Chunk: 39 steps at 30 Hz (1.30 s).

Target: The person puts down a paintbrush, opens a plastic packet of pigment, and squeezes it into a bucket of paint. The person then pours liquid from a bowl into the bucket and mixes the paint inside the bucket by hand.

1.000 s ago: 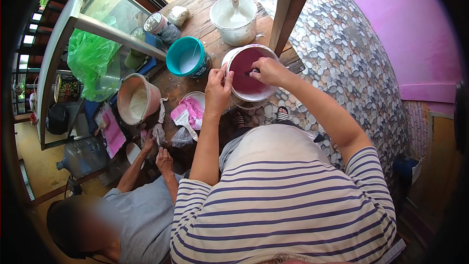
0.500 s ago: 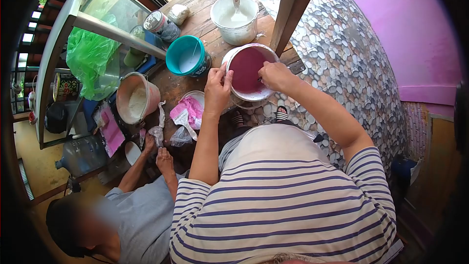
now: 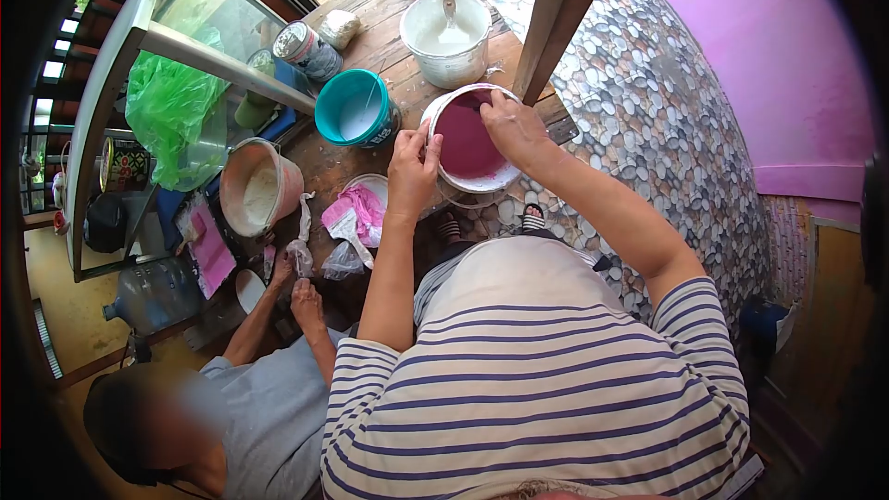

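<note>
A white bucket (image 3: 500,178) holding dark pink paint (image 3: 460,134) stands tilted toward me at the table's front edge. My left hand (image 3: 413,165) grips its left rim, the thumb against the near side and the fingers outside. Over the far right part of the opening is my right hand (image 3: 511,132), its fingers closed; a small dark bit shows at the fingertips, but what they hold is hidden. Behind the bucket stands a larger white pail (image 3: 446,65) with a brush (image 3: 452,32) inside. A teal bucket (image 3: 343,102) of pale paint is to its left.
A co-worker's hands (image 3: 307,306) are low on the left near a plastic bag (image 3: 343,261). Close by lie a paint brush (image 3: 350,233), a pink-stained tray (image 3: 211,255) and a pinkish bucket (image 3: 289,187). A wooden post (image 3: 556,28) rises just right of the paint bucket. A glass case (image 3: 222,65) stands left.
My right hand has moved up and slightly left, from the right side of the bucket's opening toward its far rim. The left hand keeps its grip. The co-worker's hands have shifted slightly.
</note>
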Each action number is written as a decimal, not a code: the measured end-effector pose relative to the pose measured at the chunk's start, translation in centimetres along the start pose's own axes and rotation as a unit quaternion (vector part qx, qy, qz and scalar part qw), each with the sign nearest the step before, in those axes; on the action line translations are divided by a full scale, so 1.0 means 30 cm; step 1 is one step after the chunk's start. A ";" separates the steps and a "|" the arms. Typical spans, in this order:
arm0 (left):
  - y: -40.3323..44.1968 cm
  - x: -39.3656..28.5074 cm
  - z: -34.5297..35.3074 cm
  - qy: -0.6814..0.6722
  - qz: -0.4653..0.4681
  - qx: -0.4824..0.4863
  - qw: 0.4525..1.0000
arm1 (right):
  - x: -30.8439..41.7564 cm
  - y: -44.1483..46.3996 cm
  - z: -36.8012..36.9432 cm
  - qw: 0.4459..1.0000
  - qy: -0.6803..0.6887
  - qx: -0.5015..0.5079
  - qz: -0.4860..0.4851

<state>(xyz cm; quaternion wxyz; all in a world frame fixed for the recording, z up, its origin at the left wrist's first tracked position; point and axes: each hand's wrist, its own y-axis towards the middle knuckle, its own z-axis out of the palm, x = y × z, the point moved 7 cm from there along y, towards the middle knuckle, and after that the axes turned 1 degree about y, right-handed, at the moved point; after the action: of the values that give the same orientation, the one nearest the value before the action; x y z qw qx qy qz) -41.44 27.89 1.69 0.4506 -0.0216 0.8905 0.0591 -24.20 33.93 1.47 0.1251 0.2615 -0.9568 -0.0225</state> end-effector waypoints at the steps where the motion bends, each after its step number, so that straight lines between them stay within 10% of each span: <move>1: 0.002 0.002 0.000 0.002 -0.002 0.001 1.000 | 0.007 0.003 0.005 1.000 0.007 -0.005 -0.002; 17: 0.019 0.019 -0.005 0.022 0.033 -0.020 0.999 | 0.022 -0.022 0.059 0.996 0.049 0.030 0.067; 26: 0.025 0.014 -0.011 0.016 0.023 -0.012 1.000 | 0.107 -0.090 0.065 0.984 0.100 0.082 -0.124; 39: 0.015 0.018 0.001 0.018 0.024 -0.011 0.999 | -0.026 -0.017 0.026 0.998 -0.003 0.061 0.004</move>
<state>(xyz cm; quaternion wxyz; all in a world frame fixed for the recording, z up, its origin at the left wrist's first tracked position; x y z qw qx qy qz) -41.79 28.34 1.27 0.4327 -0.0057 0.8980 0.0793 -23.50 33.87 0.47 0.1063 0.2647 -0.9578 0.0354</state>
